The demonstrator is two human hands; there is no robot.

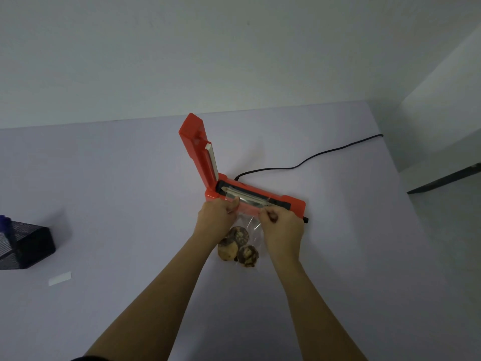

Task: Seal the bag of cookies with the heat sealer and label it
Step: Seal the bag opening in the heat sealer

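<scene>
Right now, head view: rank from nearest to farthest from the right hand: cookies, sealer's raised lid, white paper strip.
1. Cookies: inside the bag, just below-left of the right hand.
2. Raised red lid: standing up behind, to the left.
3. White paper strip: lying flat, far left.

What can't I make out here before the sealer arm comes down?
Head view only:
- Mouth of the bag: clear film with glare, corners covered by the left hand and right hand; flatness on the heat sealer unclear.
- mesh basket: cut by the left edge; contents a purple blur.
- label: too small to read.
- cord: drops off the table; plug unseen.
</scene>
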